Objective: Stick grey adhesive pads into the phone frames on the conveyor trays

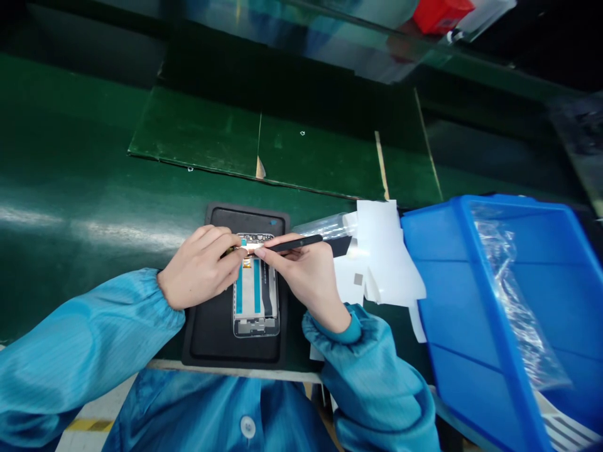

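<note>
An opened phone body [257, 295] with blue strips and a black flex strip lies on a black tray [211, 333]. My right hand [308, 270] pinches a black tool that looks like tweezers [301, 243], its tip at the upper part of the phone. From the left, my left hand [205, 263] reaches over the phone's upper edge, fingers bent together on a small part there. The fingertips of both hands nearly meet, and what the left fingers hold is too small to make out.
White sheets [384, 251] and clear plastic lie right of the tray. A large blue bin [456, 282] with clear bags [513, 301] stands at the right. Green boards [320, 157] lie across the table behind, and a red box [443, 14] is at the top right.
</note>
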{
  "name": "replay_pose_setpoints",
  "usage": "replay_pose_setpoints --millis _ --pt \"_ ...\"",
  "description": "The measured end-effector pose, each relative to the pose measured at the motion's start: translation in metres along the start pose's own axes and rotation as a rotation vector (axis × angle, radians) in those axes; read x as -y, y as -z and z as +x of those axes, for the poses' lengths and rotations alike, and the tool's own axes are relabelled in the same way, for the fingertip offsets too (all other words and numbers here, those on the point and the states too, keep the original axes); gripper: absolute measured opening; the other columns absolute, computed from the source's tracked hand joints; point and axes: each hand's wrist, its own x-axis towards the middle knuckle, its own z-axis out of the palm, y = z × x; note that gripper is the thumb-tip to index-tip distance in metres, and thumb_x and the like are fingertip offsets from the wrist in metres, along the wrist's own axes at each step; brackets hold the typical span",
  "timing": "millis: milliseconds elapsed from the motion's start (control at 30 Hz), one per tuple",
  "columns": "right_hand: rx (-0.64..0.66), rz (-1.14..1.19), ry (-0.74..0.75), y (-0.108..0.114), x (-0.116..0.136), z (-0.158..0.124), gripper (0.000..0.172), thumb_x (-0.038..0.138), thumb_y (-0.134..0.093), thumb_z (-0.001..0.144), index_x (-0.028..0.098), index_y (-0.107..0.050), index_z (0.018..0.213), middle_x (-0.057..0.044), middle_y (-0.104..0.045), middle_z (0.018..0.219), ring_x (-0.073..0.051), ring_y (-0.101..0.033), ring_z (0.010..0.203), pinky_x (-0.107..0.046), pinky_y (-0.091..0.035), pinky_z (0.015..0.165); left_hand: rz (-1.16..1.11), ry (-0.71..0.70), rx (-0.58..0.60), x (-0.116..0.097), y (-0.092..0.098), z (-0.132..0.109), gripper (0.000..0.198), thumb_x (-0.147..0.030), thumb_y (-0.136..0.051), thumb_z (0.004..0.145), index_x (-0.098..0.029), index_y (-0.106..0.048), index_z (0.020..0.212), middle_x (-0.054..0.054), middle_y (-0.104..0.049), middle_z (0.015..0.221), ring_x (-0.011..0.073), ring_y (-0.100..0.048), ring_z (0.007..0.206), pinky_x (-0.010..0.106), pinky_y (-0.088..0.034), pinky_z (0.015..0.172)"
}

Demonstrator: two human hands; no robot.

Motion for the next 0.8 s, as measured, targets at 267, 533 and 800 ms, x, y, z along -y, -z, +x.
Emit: replay_pose_setpoints --millis 267,533,800 --pt "0.009 -0.047 0.059 -0.002 -0.002 0.001 0.014 0.033 -0.082 0.077 0.020 -0.077 0.077 -0.004 -0.078 0.078 -0.020 -0.073 0.064 -0.030 -0.058 0.061 0.115 -0.101 0.018 -0.010 0.005 0.001 0.016 -0.019 -0.057 0.094 -0.012 -0.070 0.095 0.010 -0.071 0.097 0.0253 -0.062 0.098 0.038 -0.052 0.080" --pt "-0.260 0.115 0.132 0.035 0.024 -0.025 0.012 0.027 -0.084 0.074 0.021 -0.076 0.079 -0.002 -0.076 0.080 -0.019 -0.073 0.071 -0.031 -0.062 0.066 0.210 -0.127 0.099 -0.011 0.008 0.000 0.018 -0.019 -0.056 0.094 -0.012 -0.069 0.105 0.011 -0.071 0.101 0.0247 -0.062 0.099 0.039 -0.052 0.081" --pt "-0.655 0.194 0.111 0.120 -0.031 -0.082 0.018 0.026 -0.087 0.071 0.023 -0.075 0.084 -0.004 -0.076 0.086 -0.022 -0.074 0.081 -0.036 -0.063 0.074 0.293 -0.223 0.132 -0.011 0.018 -0.004 0.023 -0.016 -0.057 0.092 -0.013 -0.066 0.113 0.012 -0.072 0.109 0.0268 -0.064 0.100 0.042 -0.052 0.083"
